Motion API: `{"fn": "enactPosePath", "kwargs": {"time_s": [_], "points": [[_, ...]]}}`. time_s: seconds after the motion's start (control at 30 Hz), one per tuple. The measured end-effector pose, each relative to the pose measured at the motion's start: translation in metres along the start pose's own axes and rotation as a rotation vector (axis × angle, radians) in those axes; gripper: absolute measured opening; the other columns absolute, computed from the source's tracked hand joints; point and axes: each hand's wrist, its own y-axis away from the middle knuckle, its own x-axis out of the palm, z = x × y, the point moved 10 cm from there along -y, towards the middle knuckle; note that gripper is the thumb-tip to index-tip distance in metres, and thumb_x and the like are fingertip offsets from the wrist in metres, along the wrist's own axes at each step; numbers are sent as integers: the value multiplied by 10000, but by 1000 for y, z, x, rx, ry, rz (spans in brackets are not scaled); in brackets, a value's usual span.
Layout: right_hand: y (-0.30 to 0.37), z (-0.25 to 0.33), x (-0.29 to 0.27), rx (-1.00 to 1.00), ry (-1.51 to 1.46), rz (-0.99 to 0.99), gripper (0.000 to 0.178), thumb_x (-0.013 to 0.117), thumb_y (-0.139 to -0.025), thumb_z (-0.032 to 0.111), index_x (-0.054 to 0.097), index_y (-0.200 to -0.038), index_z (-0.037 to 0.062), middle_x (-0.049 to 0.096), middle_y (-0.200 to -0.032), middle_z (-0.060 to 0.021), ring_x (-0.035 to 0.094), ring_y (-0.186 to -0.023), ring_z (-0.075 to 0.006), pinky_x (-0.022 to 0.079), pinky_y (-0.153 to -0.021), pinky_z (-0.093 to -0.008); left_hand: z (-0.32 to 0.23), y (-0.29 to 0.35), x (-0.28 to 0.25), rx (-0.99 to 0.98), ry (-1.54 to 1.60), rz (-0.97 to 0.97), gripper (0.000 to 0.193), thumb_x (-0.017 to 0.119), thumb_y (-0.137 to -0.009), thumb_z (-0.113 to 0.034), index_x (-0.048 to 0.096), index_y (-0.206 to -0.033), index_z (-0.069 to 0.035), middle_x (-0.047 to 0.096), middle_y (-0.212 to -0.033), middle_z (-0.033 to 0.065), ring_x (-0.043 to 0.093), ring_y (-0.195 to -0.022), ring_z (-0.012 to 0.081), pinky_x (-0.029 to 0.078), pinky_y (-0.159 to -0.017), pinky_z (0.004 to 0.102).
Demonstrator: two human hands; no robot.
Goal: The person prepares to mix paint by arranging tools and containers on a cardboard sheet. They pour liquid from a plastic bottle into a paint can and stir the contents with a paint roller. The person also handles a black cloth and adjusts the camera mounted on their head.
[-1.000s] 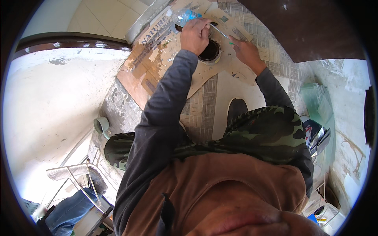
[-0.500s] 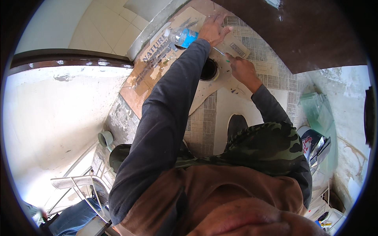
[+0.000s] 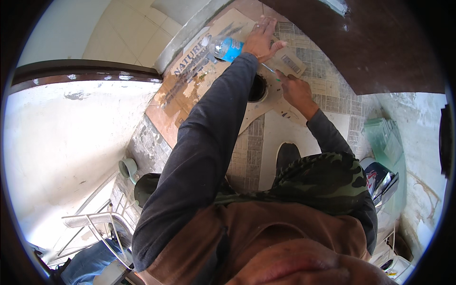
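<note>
My left hand (image 3: 260, 43) lies flat on a cardboard sheet (image 3: 190, 85), fingers stretched away from me and thumb spread to the right. My right hand (image 3: 298, 94) is closed round a slim tool (image 3: 268, 68) with a pale thin shaft and a bit of green at the grip, perhaps a screwdriver. Its shaft points up and left toward my left wrist, where the tip is hidden. Just below the shaft stands a round open can (image 3: 258, 89), dark inside and partly covered by my left sleeve. A clear plastic bottle (image 3: 230, 49) with a blue label lies beside my left wrist.
A dark brown panel (image 3: 365, 47) fills the upper right. Greenish glass panes (image 3: 384, 137) lean at the right wall, near a bucket (image 3: 370, 166) holding tools. At left are a pale green dipper (image 3: 127, 167), a white metal frame (image 3: 95, 221) and blue denim (image 3: 88, 266).
The whole view has shifted slightly. My left hand has slid a little toward me and to the right on the cardboard. The right hand keeps its hold on the slim tool.
</note>
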Motion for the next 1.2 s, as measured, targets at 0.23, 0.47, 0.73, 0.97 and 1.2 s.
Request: {"fn": "enactPosePath", "kwargs": {"time_s": [0.23,0.47,0.73,0.97,1.2], "points": [[1,-8,10,77,-5,47,548,631,-899,98,566,-1435,194,700,-952,-140,702,-823,-343,565,-706,-460,14,1,24,-147,31,99,824,537,-947,-661,410,-1519,-83,394,-1562,230,322,-1478,415,311,-1206,480],[-1,-1,6,12,48,-7,529,626,-890,134,576,-1413,197,699,-902,-142,713,-778,-333,574,-664,-453,22,7,28,-195,34,158,849,533,-937,-682,404,-1525,-83,362,-1578,252,342,-1469,419,320,-1202,484],[-7,2,3,-3,73,-19,507,621,-898,114,588,-1400,178,707,-876,-159,715,-758,-333,572,-657,-453,33,8,40,-252,44,235,838,532,-954,-649,355,-1549,-85,344,-1589,252,283,-1503,401,301,-1215,482],[-5,3,2,6,88,6,495,623,-865,95,621,-1357,150,705,-859,-158,715,-741,-339,576,-653,-446,27,3,34,-226,35,217,825,556,-959,-618,362,-1541,-65,357,-1581,254,284,-1496,420,300,-1215,484],[-1,3,9,-9,82,-1,529,626,-858,91,612,-1382,165,700,-871,-144,713,-740,-322,575,-642,-438,41,15,39,-252,88,162,867,549,-927,-687,383,-1535,-91,358,-1569,273,387,-1432,453,368,-1172,505]]}}
